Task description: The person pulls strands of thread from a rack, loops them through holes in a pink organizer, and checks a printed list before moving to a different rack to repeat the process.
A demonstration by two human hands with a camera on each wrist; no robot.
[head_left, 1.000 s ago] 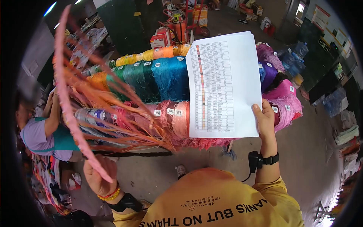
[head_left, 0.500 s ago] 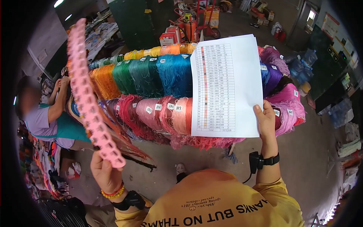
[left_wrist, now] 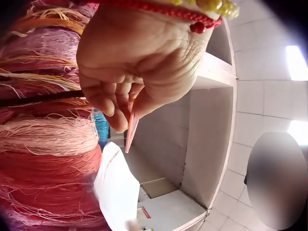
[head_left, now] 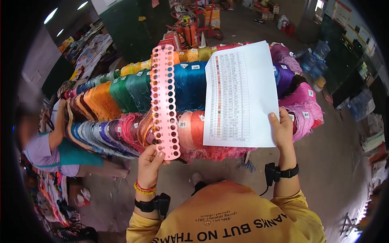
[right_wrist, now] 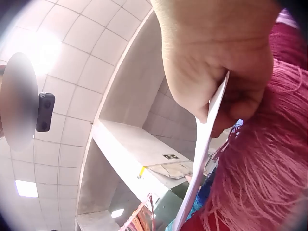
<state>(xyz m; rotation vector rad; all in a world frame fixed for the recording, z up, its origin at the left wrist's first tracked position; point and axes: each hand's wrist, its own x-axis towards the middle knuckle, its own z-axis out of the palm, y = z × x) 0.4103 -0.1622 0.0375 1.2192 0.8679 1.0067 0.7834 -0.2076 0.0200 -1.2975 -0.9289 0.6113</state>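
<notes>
Thread skeins behind, left fingers tight on pink strip, right fingers on paper.

Head view looks forward and down; 2 close wrist views face hands and ceiling; all 3 share the paper.

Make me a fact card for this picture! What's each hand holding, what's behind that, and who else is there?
Left hand: pinches the lower end of a pink strip with rows of holes
Right hand: holds a printed sheet by its edge
Behind: rows of colourful thread with white labels
Someone else: another person, at the picture's left
</notes>
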